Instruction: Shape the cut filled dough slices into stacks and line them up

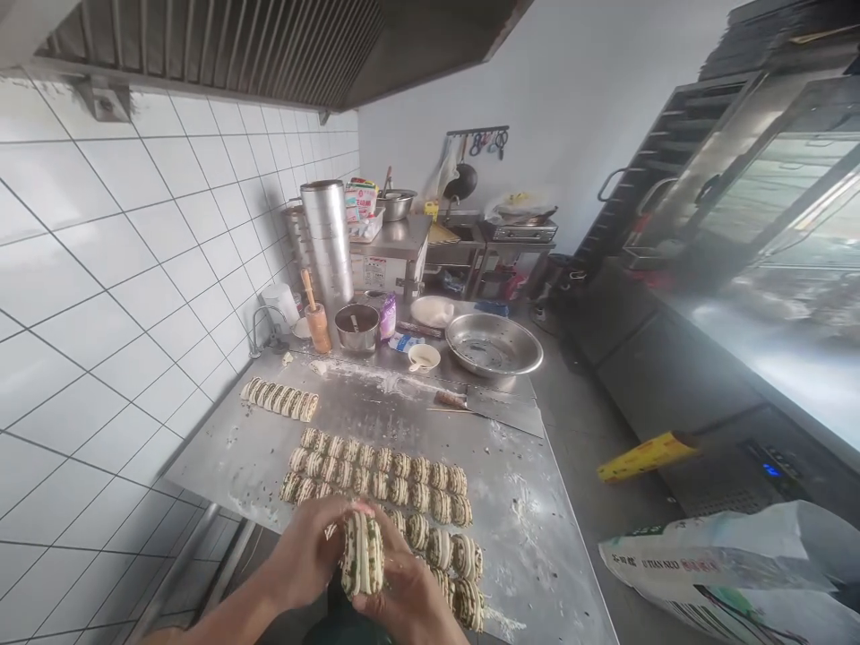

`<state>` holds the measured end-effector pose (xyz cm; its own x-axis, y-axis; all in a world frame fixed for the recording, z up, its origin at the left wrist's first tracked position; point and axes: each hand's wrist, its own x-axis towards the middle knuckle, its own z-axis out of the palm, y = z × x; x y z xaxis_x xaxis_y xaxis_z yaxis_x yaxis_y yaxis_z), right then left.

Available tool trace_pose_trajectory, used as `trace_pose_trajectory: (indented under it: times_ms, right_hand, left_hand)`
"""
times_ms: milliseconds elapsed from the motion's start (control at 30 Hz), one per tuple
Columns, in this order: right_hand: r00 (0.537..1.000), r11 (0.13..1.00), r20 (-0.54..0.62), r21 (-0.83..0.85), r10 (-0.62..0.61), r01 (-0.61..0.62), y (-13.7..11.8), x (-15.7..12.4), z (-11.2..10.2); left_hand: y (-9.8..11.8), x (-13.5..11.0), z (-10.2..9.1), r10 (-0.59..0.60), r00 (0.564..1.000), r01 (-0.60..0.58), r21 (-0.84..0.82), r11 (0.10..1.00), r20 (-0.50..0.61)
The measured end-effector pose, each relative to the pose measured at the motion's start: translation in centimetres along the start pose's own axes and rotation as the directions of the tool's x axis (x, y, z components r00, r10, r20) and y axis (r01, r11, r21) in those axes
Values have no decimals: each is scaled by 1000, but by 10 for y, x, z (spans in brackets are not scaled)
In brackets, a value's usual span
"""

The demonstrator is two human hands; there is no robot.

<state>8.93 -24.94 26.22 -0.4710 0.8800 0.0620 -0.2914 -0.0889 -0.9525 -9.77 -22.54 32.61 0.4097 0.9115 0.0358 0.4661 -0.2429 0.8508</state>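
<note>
Between my two hands, above the near edge of the table, is a layered dough roll (363, 557) with green and dark filling showing in its folds. My left hand (313, 546) curls round its left and upper side. From the right, my right hand (407, 578) grips it, with fingers behind and the thumb at its lower end. Just beyond lie rows of similar cut dough pieces (382, 485), partly hidden by my hands. A sliced dough log (279, 399) rests farther back on the left.
The steel table (511, 573) carries flour smears and crumbs. Behind the rows lie a cleaver (503, 410), a wide metal basin (494, 345), a small white bowl (424, 358), a metal pot (356, 328) and a wooden mortar (317, 327). A white sack (732, 573) stands on the right.
</note>
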Motion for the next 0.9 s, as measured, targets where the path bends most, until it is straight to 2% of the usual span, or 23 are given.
trace_pose_trajectory:
  times_ms: [67,133,200,300,367,433,500,600,700,767,833,900]
  right_hand:
    - [990,997,-129,-61,-60,53,20,-3,2]
    - [966,986,-215,-114,-141,119,33,-6,3]
    - [939,960,-248,-202,-240,192,34,-9,0]
    - [919,892,-179,-363,-351,270,19,-16,-11]
    - [922,859,-109,-417,-372,297,5,-23,-19]
    - [933,855,-50,-420,-357,304,-6,-30,-25]
    - [956,882,4,-385,-292,271,-10,-35,-28]
    - [990,945,22,-297,-137,138,-1,-33,-23]
    - [991,984,-133,-177,-19,-5,21,-17,-15]
    - [949,994,-308,-55,72,-94,35,-5,-15]
    - [865,983,-472,26,171,-180,44,2,-22]
    - [772,968,-594,51,228,-246,50,2,-36]
  left_hand:
    - [9,-7,20,-175,982,189,-271,944,75]
    - [15,-15,36,-318,930,368,-455,811,185]
    - [20,-22,43,-436,868,490,-559,669,239]
    - [32,-24,38,-504,820,524,-707,474,270]
    - [39,-20,31,-502,815,501,-789,356,290]
    - [43,-17,26,-503,819,466,-832,299,278]
    - [40,-17,25,-496,840,432,-827,360,222]
    - [24,-18,30,-405,900,375,-752,541,158]
    - [-8,-17,33,-364,923,344,-694,633,126]
    - [-39,-13,27,-412,908,362,-651,667,83]
    - [-77,-9,12,-485,874,412,-567,713,25]
    - [-119,-8,-6,-594,801,519,-419,745,-65]
